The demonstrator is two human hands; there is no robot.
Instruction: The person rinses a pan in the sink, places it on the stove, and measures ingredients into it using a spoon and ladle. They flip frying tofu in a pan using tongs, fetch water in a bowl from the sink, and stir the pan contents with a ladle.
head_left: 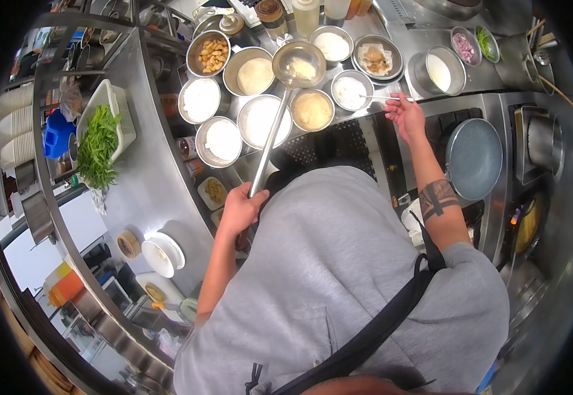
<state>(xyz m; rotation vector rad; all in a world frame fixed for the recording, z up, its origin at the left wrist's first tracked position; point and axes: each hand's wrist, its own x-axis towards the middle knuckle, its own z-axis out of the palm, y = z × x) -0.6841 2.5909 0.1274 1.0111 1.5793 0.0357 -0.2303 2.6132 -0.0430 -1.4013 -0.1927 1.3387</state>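
Observation:
My left hand (240,209) is wrapped round the end of a long-handled metal ladle (274,141). The ladle's bowl is held over the containers and has a pale yellowish substance in it. My right hand (405,118) pinches the handle of a thin metal spoon (386,98). This spoon reaches into a small metal bowl of white powder (350,89), and its tip is hidden there. Just below the ladle's bowl stands a container of tan powder (313,110). Beside the handle is a wide container of white powder (263,122).
Several more containers crowd the counter, one with brown fried pieces (213,56). A grey-blue pan (475,159) rests on the stove at right. Green leaves (99,145) hang over a white tub at left. Squeeze bottles (305,18) line the back.

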